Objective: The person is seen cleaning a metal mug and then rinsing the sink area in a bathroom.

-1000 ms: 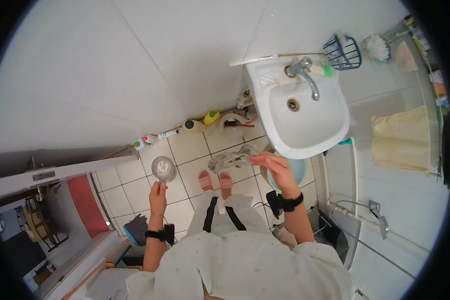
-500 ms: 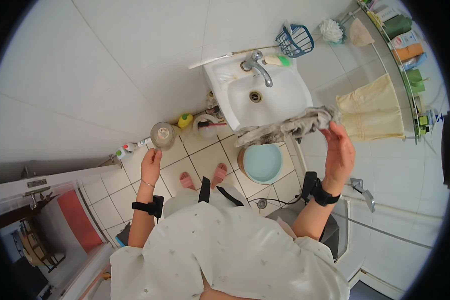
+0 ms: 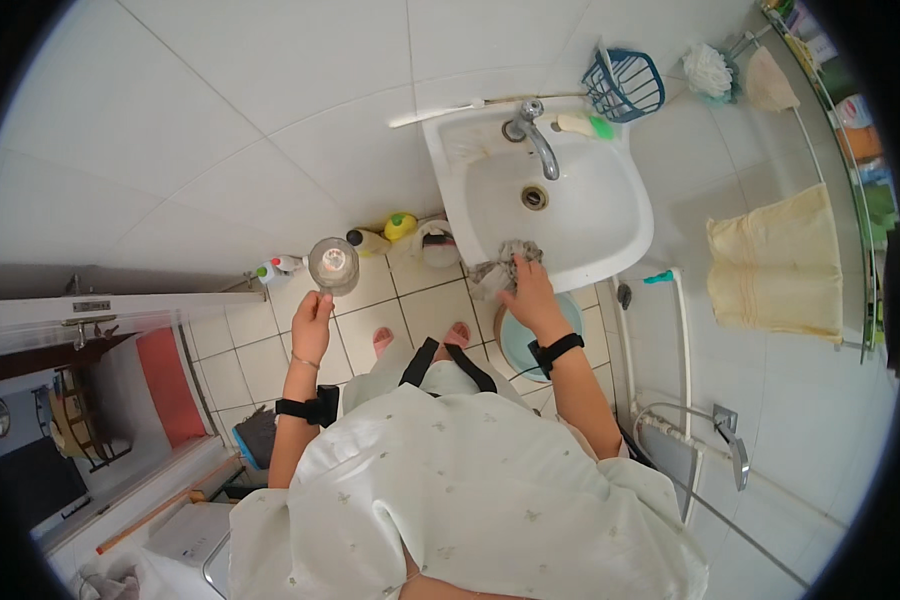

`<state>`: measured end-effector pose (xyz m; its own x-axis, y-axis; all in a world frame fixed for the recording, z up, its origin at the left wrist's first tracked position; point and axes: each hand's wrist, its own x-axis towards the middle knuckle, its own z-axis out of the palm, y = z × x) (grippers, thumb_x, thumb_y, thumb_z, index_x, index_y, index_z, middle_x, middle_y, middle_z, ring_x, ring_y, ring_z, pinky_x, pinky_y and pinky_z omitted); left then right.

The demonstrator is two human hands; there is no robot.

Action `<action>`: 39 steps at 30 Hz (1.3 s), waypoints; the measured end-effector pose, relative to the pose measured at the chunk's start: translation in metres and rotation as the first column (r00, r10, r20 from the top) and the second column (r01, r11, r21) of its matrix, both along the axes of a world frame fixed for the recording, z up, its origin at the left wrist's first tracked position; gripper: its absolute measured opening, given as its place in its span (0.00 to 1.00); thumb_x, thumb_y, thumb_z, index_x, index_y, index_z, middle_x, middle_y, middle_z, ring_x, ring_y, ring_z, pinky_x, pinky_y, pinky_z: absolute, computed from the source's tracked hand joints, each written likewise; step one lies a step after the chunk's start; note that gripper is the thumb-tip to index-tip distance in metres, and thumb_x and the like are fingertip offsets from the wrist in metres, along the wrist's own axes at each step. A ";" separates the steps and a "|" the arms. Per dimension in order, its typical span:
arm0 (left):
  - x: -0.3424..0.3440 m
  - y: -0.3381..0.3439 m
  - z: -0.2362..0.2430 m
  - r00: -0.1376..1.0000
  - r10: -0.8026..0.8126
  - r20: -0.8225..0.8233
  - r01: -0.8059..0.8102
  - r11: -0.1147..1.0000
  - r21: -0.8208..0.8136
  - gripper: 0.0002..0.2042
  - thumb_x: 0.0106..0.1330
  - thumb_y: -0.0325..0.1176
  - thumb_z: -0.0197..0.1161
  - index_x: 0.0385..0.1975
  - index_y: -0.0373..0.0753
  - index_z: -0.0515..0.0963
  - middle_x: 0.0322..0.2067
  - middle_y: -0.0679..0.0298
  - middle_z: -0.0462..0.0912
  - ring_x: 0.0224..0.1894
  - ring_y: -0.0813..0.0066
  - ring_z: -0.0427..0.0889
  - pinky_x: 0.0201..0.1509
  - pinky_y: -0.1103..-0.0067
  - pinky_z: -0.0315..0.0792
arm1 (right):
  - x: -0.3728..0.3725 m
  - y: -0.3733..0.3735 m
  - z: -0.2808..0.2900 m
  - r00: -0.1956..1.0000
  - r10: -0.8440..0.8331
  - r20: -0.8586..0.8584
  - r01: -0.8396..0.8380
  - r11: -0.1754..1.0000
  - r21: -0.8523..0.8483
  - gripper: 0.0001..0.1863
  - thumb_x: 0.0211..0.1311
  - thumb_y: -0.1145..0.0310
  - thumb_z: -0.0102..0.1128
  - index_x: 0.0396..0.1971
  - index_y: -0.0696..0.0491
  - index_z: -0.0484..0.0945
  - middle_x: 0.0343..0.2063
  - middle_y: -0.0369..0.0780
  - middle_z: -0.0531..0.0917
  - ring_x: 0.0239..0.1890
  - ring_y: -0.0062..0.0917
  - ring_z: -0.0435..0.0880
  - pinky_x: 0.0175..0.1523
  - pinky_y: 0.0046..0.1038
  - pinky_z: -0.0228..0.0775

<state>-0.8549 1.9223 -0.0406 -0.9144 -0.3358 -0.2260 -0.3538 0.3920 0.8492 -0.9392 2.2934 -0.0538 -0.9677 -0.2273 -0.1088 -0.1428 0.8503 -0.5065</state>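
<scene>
My left hand (image 3: 313,325) is closed on the handle of a clear cup (image 3: 333,270), held out above the floor left of the white sink (image 3: 590,210). My right hand (image 3: 528,295) grips a crumpled, stained grey cloth (image 3: 495,277) at the sink's front left edge, with some of it hanging outside the basin. Beneath the sink, behind my right wrist, sits a light blue basin (image 3: 522,345), partly hidden. A chrome tap (image 3: 542,150) stands at the back of the sink.
Bottles (image 3: 365,240) line the wall foot. A wire basket (image 3: 622,82) hangs above the sink. A cream towel (image 3: 770,265) and glass shelf (image 3: 860,150) are on the right wall, a shower fitting (image 3: 735,450) below. An open door (image 3: 110,310) is at left; my sandalled feet (image 3: 455,335) stand on tiles.
The cloth was lifted outward to the right half a second ago and is now bunched lower at the sink's front left. My left hand with the cup has risen slightly in view since the first frame.
</scene>
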 end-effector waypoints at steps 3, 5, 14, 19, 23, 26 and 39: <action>0.003 0.007 0.000 1.000 0.027 -0.007 -0.027 0.999 -0.021 0.14 0.67 0.37 0.54 0.24 0.34 0.68 0.21 0.66 0.73 0.27 0.80 0.68 0.34 0.83 0.66 | -0.011 -0.002 -0.014 0.998 0.025 0.051 -0.024 1.000 -0.006 0.31 0.45 0.65 0.67 0.50 0.62 0.70 0.50 0.54 0.67 0.50 0.49 0.69 0.56 0.40 0.63; 0.002 0.011 0.001 1.000 0.022 -0.005 -0.022 1.000 -0.022 0.14 0.67 0.38 0.54 0.24 0.34 0.68 0.21 0.66 0.73 0.27 0.80 0.68 0.34 0.83 0.66 | -0.016 -0.007 -0.019 0.999 0.036 0.032 -0.035 0.999 -0.017 0.28 0.45 0.66 0.67 0.48 0.61 0.72 0.49 0.53 0.69 0.50 0.47 0.69 0.56 0.38 0.63; -0.041 0.024 0.008 0.996 -0.080 0.033 0.080 0.997 -0.001 0.14 0.67 0.39 0.54 0.25 0.35 0.69 0.23 0.66 0.74 0.28 0.80 0.69 0.36 0.82 0.66 | -0.055 0.005 -0.028 0.972 -0.029 0.234 0.095 0.956 -0.277 0.14 0.48 0.70 0.63 0.36 0.57 0.77 0.31 0.47 0.81 0.36 0.43 0.79 0.43 0.38 0.70; -0.076 0.026 -0.007 0.991 -0.130 -0.014 0.131 0.991 0.036 0.14 0.66 0.38 0.55 0.24 0.34 0.67 0.19 0.65 0.69 0.25 0.78 0.66 0.32 0.81 0.64 | -0.078 0.030 -0.042 0.979 -0.080 0.186 0.076 0.997 0.025 0.08 0.52 0.75 0.54 0.33 0.58 0.77 0.33 0.49 0.81 0.38 0.43 0.79 0.43 0.40 0.71; -0.101 0.027 -0.008 0.974 -0.215 -0.072 0.220 0.973 0.070 0.14 0.66 0.37 0.56 0.23 0.34 0.65 0.18 0.64 0.63 0.23 0.75 0.61 0.28 0.78 0.62 | -0.099 0.041 -0.049 0.969 -0.154 0.194 0.092 0.951 0.294 0.08 0.54 0.71 0.53 0.31 0.57 0.78 0.32 0.48 0.82 0.39 0.42 0.80 0.45 0.40 0.71; -0.109 0.019 -0.007 0.962 -0.273 -0.012 0.273 0.960 0.055 0.12 0.66 0.35 0.56 0.24 0.35 0.66 0.20 0.69 0.65 0.25 0.82 0.61 0.30 0.83 0.61 | -0.099 0.003 -0.049 0.949 -0.201 0.243 0.173 0.976 0.135 0.11 0.50 0.71 0.56 0.34 0.58 0.78 0.31 0.49 0.82 0.36 0.45 0.79 0.43 0.39 0.72; -0.131 -0.013 -0.011 0.943 -0.329 -0.053 0.329 0.944 -0.009 0.08 0.62 0.31 0.58 0.25 0.33 0.69 0.22 0.55 0.71 0.27 0.60 0.69 0.32 0.71 0.64 | -0.203 -0.129 -0.028 0.803 -0.581 -0.134 0.500 0.778 -0.379 0.13 0.52 0.68 0.63 0.38 0.58 0.78 0.38 0.50 0.76 0.44 0.43 0.74 0.48 0.33 0.69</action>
